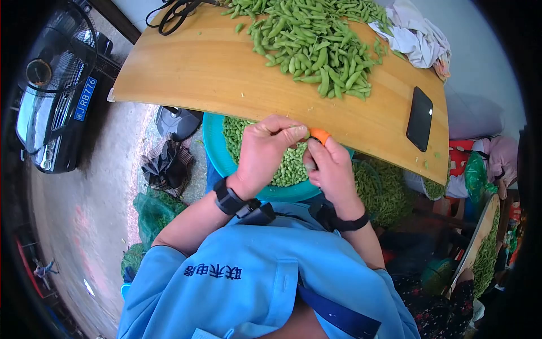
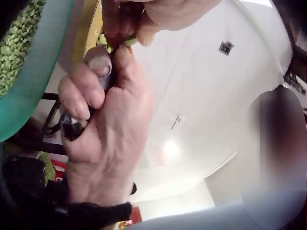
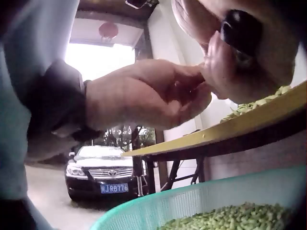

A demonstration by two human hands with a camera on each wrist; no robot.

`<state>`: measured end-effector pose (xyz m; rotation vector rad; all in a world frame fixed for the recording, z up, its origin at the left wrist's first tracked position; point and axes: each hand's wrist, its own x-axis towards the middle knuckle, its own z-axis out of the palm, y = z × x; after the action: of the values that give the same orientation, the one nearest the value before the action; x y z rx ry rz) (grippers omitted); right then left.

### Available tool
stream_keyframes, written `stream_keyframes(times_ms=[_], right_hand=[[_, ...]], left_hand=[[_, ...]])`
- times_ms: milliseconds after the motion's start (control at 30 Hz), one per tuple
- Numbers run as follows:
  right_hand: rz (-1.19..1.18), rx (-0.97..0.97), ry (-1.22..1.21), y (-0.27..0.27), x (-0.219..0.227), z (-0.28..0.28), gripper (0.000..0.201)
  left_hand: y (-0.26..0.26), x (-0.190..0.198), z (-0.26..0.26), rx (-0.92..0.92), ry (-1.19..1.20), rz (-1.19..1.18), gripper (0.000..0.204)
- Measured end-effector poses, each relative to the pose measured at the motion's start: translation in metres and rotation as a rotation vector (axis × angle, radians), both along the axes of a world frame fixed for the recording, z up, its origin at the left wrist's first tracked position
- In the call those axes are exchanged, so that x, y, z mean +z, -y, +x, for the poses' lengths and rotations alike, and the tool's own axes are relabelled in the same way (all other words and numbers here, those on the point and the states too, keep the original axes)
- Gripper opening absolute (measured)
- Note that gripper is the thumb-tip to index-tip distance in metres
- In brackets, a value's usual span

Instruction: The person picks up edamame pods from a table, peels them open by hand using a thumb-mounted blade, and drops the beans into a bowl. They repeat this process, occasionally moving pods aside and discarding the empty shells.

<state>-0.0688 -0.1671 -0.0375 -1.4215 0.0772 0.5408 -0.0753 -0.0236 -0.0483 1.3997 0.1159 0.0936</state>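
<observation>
In the head view, my left hand (image 1: 264, 148) meets my right hand (image 1: 334, 169) over a teal basin (image 1: 212, 148) of shelled green beans (image 1: 289, 168). Thumb and finger of the left hand pinch a green bean pod (image 2: 130, 42), mostly hidden by the fingers. The right hand curls round a small orange-and-black hand tool (image 1: 319, 135); its orange end points at the pod. The tool's dark handle runs through the right fist in the left wrist view. Its kind cannot be told. Fingertips of both hands come together at the pod.
A wooden table (image 1: 186, 73) stands just ahead, bearing a heap of bean pods (image 1: 322, 48), a black phone (image 1: 419, 118), a white cloth (image 1: 415, 34) and a black cable (image 1: 172, 17). A green net bag (image 1: 152, 212) lies at left; a fan (image 1: 56, 56) and car stand beyond.
</observation>
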Motion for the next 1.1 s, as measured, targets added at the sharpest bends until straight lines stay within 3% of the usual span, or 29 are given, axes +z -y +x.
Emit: stream_keyframes(times_ms=[33, 100, 133, 267, 333, 367, 433, 500, 600, 700, 733, 767, 833, 867, 1000, 1100], right_hand=[[0.002, -0.001, 0.000, 0.007, 0.000, 0.002, 0.022], [0.336, 0.194, -0.185, 0.021, 0.000, 0.006, 0.020], [0.385, 0.225, -0.198, 0.021, 0.002, 0.006, 0.020], [0.330, 0.135, -0.176, 0.008, -0.001, 0.003, 0.019], [-0.352, -0.069, 0.708, -0.002, -0.024, 0.003, 0.018], [-0.346, -0.062, 0.713, -0.002, -0.023, 0.003, 0.018], [-0.598, -0.080, 0.951, -0.005, -0.015, -0.002, 0.017], [-0.573, -0.091, 0.928, -0.002, -0.019, -0.002, 0.018], [-0.122, -0.051, 0.162, 0.010, -0.013, 0.001, 0.018], [0.010, -0.078, 0.050, 0.011, -0.020, 0.002, 0.019], [-0.264, -0.069, 0.449, 0.007, -0.035, 0.002, 0.018], [-0.264, -0.073, 0.446, 0.006, -0.041, 0.002, 0.018], [-0.379, -0.141, 0.887, 0.000, -0.042, 0.002, 0.017], [-0.309, -0.147, 0.793, -0.001, -0.036, 0.001, 0.016], [-0.418, -0.117, 0.873, 0.005, -0.036, -0.001, 0.015], [-0.312, -0.064, 0.793, 0.009, -0.037, -0.001, 0.017]], left_hand=[[-0.007, -0.003, 0.002, -0.001, 0.000, 0.002, 0.009], [-0.023, -0.015, 0.010, -0.361, -0.172, -0.462, 0.015], [-0.028, -0.018, 0.013, -0.453, -0.191, -0.531, 0.018], [-0.023, -0.014, 0.015, -0.431, -0.216, -0.585, 0.019], [-0.003, -0.001, 0.012, -0.175, -0.233, -0.286, 0.020], [0.002, 0.000, 0.012, -0.166, -0.228, -0.284, 0.020], [0.008, 0.000, 0.009, -0.184, -0.201, -0.171, 0.020], [0.006, 0.000, 0.009, -0.191, -0.180, -0.144, 0.020], [0.004, 0.000, 0.006, -0.283, -0.191, -0.008, 0.016], [0.004, -0.007, 0.005, -0.263, -0.239, -0.211, 0.016], [0.003, -0.008, 0.003, -0.257, -0.261, -0.192, 0.015], [0.004, -0.006, 0.002, -0.261, -0.263, -0.191, 0.015], [0.007, 0.001, 0.002, -0.225, -0.267, -0.283, 0.017], [0.006, -0.002, 0.001, -0.223, -0.266, -0.282, 0.017], [-0.002, -0.017, 0.000, -0.306, -0.332, -0.511, 0.020], [-0.006, -0.022, -0.001, -0.358, -0.344, -0.599, 0.020]])
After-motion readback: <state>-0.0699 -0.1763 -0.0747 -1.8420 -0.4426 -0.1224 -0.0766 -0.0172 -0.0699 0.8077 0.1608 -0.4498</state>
